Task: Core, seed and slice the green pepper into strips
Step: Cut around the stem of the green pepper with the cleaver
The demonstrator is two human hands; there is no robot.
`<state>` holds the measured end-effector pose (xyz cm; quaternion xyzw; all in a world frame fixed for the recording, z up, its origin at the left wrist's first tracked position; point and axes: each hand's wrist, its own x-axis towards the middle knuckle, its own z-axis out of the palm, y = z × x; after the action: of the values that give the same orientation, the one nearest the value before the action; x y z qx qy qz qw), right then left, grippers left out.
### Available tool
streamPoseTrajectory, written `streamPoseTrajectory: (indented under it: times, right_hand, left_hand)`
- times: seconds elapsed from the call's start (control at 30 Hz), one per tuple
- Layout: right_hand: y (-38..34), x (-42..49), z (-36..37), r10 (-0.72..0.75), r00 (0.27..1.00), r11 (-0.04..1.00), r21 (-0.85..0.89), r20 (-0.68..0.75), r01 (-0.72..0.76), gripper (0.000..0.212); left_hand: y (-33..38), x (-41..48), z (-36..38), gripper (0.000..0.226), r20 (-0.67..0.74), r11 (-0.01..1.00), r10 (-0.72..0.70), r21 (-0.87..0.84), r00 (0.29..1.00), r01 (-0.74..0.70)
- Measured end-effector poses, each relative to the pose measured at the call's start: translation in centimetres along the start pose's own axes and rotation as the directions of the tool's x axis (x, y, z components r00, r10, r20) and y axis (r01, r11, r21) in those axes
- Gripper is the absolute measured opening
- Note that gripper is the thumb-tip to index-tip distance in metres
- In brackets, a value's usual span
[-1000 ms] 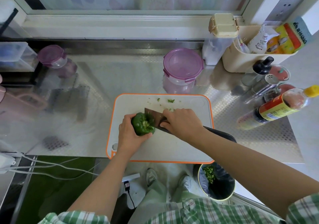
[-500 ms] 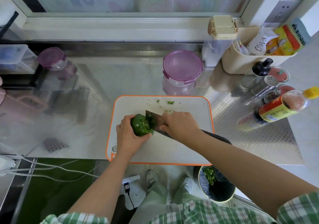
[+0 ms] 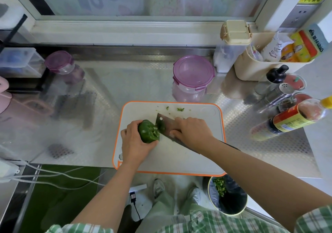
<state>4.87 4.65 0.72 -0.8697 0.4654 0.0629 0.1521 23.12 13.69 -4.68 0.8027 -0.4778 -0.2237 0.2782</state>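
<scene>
lying on its side on the board (image 3: 179, 157), left of middle: pepper (image 3: 148, 131), open end facing right. clamped round it, left hand (image 3: 134, 143) grip. wrapped tight on cleaver (image 3: 161, 123), right hand (image 3: 192, 132) grip, blade tilted against the open end. green scraps (image 3: 180, 109) near board's far edge, above steel tabletop (image 3: 125, 82).

A dimpled steel counter (image 3: 125, 89) ran under the window. A white cutting board (image 3: 179, 161) with an orange rim lay at its front edge. Just behind the board stood a clear jar (image 3: 193, 74) with a purple lid. Far to the board's left rear were a smaller purple-lidded jar (image 3: 59, 64) and a clear box (image 3: 19, 62). To the board's right stood a yellow-capped sauce bottle (image 3: 291, 119) and a steel shaker (image 3: 276, 92). At its right rear were a cream tub (image 3: 255, 71) and a cream-lidded canister (image 3: 228, 53).
</scene>
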Motion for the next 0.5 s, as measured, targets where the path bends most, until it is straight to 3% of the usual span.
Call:
streamPoseTrajectory:
  times: [0.17, 0.33, 0.5]
  right_hand:
    - [0.4, 0.1, 0.0, 0.093, 0.995, 0.994, 0.059, 0.016, -0.094, 0.032]
    - [-0.8, 0.3, 0.1, 0.032, 0.999, 0.999, 0.042, 0.032, -0.033, 0.036]
    - [-1.0, 0.3, 0.3, 0.072, 0.997, 0.996, 0.060, 0.016, -0.073, 0.031]
  left_hand:
    - [-0.1, 0.3, -0.4, 0.081, -0.034, 1.000, -0.027, 0.008, 0.999, 0.027]
    - [-0.1, 0.5, -0.6, 0.081, -0.033, 1.000, -0.019, 0.017, 0.999, 0.020]
    - [-0.2, 0.4, -0.7, 0.082, -0.018, 0.999, -0.042, -0.004, 0.999, 0.042]
